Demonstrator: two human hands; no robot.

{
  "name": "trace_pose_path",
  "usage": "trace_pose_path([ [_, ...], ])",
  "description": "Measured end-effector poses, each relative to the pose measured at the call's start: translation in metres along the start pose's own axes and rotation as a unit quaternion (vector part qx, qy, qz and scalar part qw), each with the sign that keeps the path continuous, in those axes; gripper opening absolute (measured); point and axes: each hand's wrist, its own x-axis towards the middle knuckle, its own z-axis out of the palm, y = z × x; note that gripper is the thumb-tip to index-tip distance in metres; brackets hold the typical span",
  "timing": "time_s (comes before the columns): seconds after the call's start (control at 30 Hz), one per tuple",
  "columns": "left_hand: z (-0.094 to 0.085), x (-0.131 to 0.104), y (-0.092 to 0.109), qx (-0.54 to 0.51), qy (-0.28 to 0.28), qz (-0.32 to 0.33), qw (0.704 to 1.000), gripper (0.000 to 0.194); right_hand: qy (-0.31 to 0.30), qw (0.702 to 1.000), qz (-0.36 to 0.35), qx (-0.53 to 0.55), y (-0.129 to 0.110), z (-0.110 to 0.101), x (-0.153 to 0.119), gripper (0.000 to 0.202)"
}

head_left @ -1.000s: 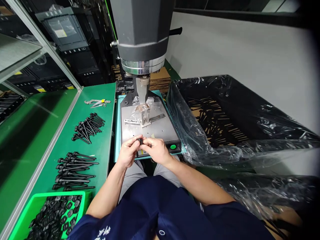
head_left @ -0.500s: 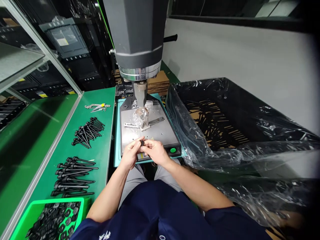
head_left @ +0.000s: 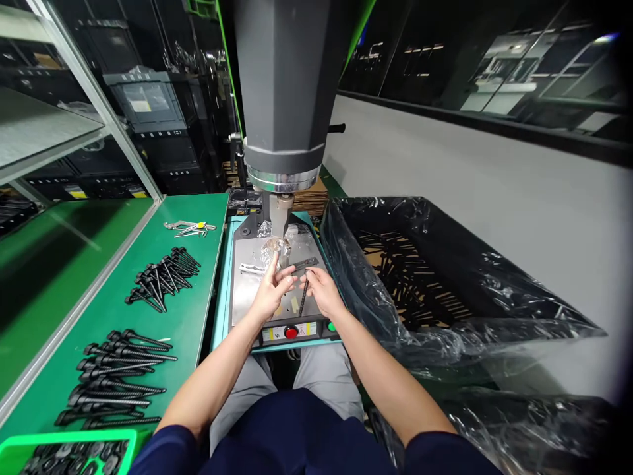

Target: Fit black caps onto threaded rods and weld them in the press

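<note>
Both my hands are over the grey metal base plate (head_left: 242, 297) of a press machine (head_left: 287, 99). My right hand (head_left: 324, 290) pinches a thin black pin (head_left: 302, 300) that hangs down from its fingers. My left hand (head_left: 271, 290) is beside it, fingers spread and pointing up toward the small metal fixture (head_left: 281, 249) under the machine's horn; whether it also touches the pin I cannot tell. A red button (head_left: 291, 332) and a green button (head_left: 330, 326) sit on the machine's front edge, just below my wrists.
Two groups of black pins (head_left: 163, 274) (head_left: 116, 373) lie on the green bench at the left. A green tray (head_left: 64, 452) of small black parts is at the bottom left. A plastic-lined black bin (head_left: 420, 270) holding several pins stands at the right. Tweezers (head_left: 190, 226) lie farther back.
My hands moved forward from the plate's front edge toward the fixture. The small black part held between both hands now shows as a long pin hanging from my right hand. The view tilted up.
</note>
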Motion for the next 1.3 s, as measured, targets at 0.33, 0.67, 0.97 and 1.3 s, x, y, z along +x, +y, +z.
trace_pose_path([
  [0.33,-0.005,0.018,-0.012,0.017,0.076,0.089,0.993,0.069,-0.025,0.969,-0.140,-0.202,-0.018,0.019,0.039,0.042],
  [0.67,-0.018,0.044,0.010,0.077,0.054,0.163,0.982,0.066,0.045,0.945,-0.202,-0.253,-0.030,0.051,0.071,0.030],
  [0.97,-0.026,0.051,0.007,0.097,0.074,0.157,0.980,0.061,-0.049,0.976,-0.132,-0.167,-0.026,0.057,0.109,0.032],
  [1.3,-0.032,0.050,0.011,0.097,0.086,0.158,0.979,0.064,-0.100,0.968,-0.166,-0.161,-0.028,0.051,0.123,0.013],
])
